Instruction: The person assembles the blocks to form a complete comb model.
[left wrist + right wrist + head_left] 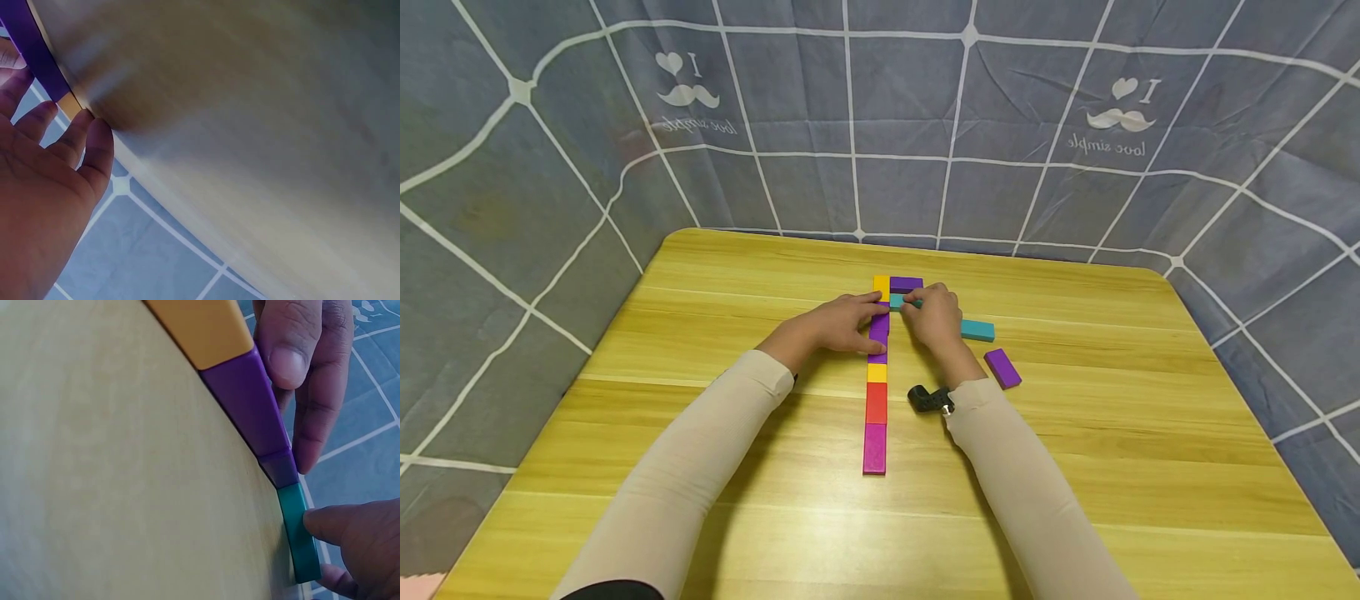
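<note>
A straight row of flat blocks runs away from me: magenta (874,448), red (876,403), yellow (877,372), purple (878,327), then another yellow block (882,287). My left hand (844,323) lies at the row's left side, its fingertips touching the purple and far yellow blocks. In the left wrist view its fingers (99,147) look only slightly bent. With thumb and fingers my right hand (936,317) pinches a teal block (897,302), which sits crosswise against the row's right side; the right wrist view shows the thumb on the teal block (299,534).
Beyond the pinched block, a dark purple block (906,284) lies crosswise at the far yellow one. A second teal block (977,331) and a loose purple block (1003,368) lie right of my right hand. A grey curtain (910,108) hangs behind the wooden table (760,533).
</note>
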The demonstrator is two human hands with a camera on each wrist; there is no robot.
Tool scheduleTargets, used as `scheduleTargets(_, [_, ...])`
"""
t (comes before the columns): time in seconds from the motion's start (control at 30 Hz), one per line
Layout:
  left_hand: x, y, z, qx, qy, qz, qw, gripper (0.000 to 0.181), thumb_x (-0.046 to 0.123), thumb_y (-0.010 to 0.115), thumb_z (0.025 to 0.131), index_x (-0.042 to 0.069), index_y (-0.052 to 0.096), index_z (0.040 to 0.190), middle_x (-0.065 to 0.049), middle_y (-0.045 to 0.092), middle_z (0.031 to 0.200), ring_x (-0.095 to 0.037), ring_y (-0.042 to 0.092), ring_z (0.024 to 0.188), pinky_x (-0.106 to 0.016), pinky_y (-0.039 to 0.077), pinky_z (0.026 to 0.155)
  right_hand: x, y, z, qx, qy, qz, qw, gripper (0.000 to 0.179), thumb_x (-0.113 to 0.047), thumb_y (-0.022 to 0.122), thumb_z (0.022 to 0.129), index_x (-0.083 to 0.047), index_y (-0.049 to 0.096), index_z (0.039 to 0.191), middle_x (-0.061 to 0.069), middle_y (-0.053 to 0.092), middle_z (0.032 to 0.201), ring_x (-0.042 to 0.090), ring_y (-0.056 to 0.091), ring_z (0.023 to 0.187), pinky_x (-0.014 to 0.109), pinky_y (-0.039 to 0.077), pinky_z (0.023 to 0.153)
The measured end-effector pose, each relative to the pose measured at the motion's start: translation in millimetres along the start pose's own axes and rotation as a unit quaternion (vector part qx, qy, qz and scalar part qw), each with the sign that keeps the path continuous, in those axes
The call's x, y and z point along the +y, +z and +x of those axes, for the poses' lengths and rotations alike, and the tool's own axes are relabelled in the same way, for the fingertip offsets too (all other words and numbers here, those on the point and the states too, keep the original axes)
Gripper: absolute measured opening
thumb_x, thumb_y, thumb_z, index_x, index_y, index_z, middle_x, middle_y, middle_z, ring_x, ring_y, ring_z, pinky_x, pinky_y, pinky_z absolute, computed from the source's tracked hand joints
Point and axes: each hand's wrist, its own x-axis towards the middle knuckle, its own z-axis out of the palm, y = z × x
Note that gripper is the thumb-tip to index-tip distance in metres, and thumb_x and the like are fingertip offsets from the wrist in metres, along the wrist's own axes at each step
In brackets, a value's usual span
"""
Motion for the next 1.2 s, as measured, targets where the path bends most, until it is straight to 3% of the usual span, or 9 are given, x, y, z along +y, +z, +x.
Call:
scheduleTargets(0.37, [-1.4,-0.1,0.5,0.01,0.003,-0.018,0.9998,0.078,0.046,0.068,0.091,0.017,0.035,0.156,-0.009,0.018,0.164,-0.036,0.018,0.149,-0.048,0.019,0.119,0.3,-0.9,1.3,-0.006,0.001,-0.003,1.0,0.025,-0.027,0.065,0.096,-0.014,0.077,0.113,0.014,0.058,0.126,0.036,0.049,0.116,0.053,0.042,0.094])
scheduleTargets(1.2, [-0.6,-2.7,3.5,0.009,-0.002,-0.01,0.9999,0.076,0.047,0.068,0.09,0.016,0.04,0.154,-0.01,0.021,0.164,-0.036,0.021,0.148,-0.048,0.021,0.119,0.3,-3.3,3.6,-0.002,-0.007,-0.001,1.0,0.022,-0.026,0.066,0.095,-0.014,0.078,0.11,0.015,0.059,0.123,0.037,0.051,0.112,0.052,0.043,0.092])
